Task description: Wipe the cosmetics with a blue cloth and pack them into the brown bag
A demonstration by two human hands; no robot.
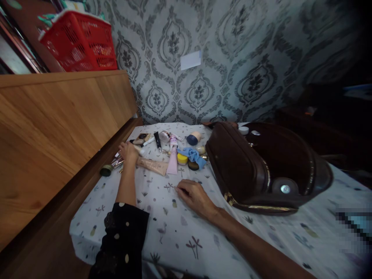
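My left hand is over the left end of a spread of cosmetics, its fingers curled down; whatever they grip is hidden. Just beside it lie a beige tube, several slim tubes and a dark green round jar. On the tablecloth, my right hand rests loosely closed, with nothing visible in it. Beyond it are a pink tube, a yellow-lidded jar and a crumpled blue cloth. A black tube and a beige bottle with a dark blue cap lie farther back.
A brown leather bag lies unzipped at the right of the patterned tablecloth. Along the left runs a wooden panel with a red plastic basket on top. A patterned wall stands behind the table.
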